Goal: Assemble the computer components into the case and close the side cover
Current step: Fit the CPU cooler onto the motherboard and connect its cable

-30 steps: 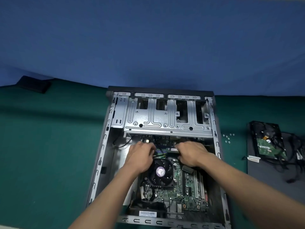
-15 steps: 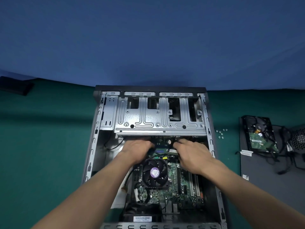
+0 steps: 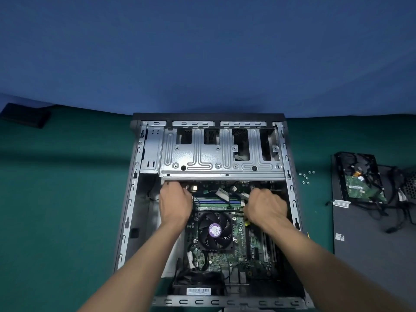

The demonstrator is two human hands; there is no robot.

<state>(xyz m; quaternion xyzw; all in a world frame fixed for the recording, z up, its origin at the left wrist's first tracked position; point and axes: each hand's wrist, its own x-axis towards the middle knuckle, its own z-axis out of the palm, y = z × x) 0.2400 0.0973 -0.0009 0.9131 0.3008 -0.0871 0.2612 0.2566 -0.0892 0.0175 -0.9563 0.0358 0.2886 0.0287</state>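
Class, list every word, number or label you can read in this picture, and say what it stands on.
Nothing reads for certain.
Purple sticker on the fan hub: print too small.
Barcode label inside the case, near edge: digits blurred.
White markings on the motherboard: blurred.
Label on the hard drive, white stickers on the side cover: unreadable.

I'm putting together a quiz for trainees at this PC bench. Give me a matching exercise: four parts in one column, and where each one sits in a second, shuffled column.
Parts
1. CPU fan
2. hard drive
3. loose screws
4. drive cage

Places
a. on the green tabletop, just right of the case
b. inside the case, at its far end
c. on the dark grey panel right of the case
d. on the motherboard, mid-case

Pairs: 1-d; 2-c; 3-a; 4-b
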